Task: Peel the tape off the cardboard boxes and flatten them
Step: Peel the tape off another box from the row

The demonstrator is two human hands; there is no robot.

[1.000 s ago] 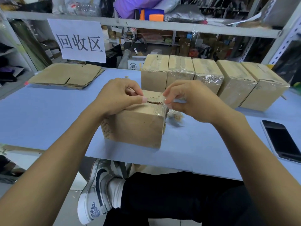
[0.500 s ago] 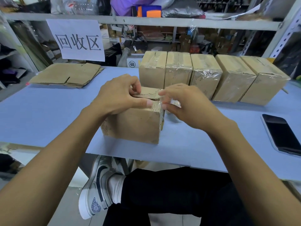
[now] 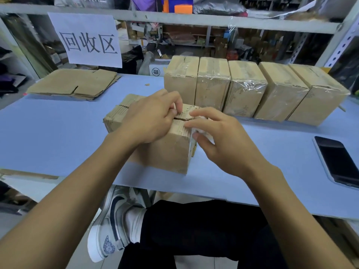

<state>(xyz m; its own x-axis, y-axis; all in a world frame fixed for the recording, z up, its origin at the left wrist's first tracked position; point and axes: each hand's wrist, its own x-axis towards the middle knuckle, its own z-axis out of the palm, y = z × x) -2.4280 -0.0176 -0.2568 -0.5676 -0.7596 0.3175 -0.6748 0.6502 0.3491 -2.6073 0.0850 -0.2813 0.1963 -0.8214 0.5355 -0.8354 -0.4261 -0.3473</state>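
Note:
A small brown cardboard box (image 3: 167,152) stands on the blue table (image 3: 58,136) in front of me. My left hand (image 3: 151,117) lies over the box's top, its fingertips curled at the seam between the top flaps. My right hand (image 3: 219,140) is at the box's right top corner and pinches a crumpled piece of clear tape (image 3: 202,133) between thumb and fingers. The seam is slightly parted. Behind the box runs a row of several taped boxes (image 3: 246,90), wrapped in shiny clear tape.
A stack of flattened cardboard (image 3: 75,84) lies at the table's back left, under a white paper sign (image 3: 87,39). A black phone (image 3: 338,162) rests near the right edge. Cluttered shelves stand behind. My leg and a shoe (image 3: 114,224) show under the table's front edge.
The box has turned a little on the table, its left end swinging away. My left fingers have moved onto the top seam; my right hand has shifted to the right corner with the tape.

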